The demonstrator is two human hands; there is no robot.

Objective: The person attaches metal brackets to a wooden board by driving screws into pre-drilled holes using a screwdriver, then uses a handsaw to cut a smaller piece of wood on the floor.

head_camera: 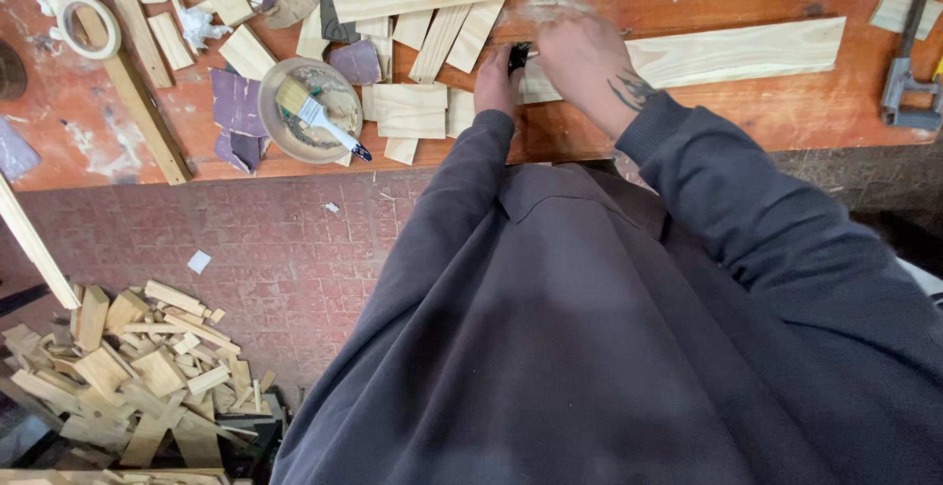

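1. Step in hand: I judge this to be marking or trimming at the near end of the plank. Both hands meet at its left end on the table.
2. Left hand: grip closed around a small black tool, held upright at the plank's end. I cannot tell what kind of tool it is.
3. Right hand: blurred, palm down on the plank's left end. Whether its grip pinches anything I cannot tell.
4. Plank, position: flat on the table, right of the loose slats, well apart from the clamp at the far right.
5. Plank, axis: long axis runs left to right along the table edge, rising slightly toward the right. Left end tapers toward the hands; right end is cut square.
6. Next move, my judgement: it calls for a steady press on the plank so it does not slide while the tool works at its end.
7. Nearby: bowl with brush, sandpaper, tape roll; offcuts on the floor.
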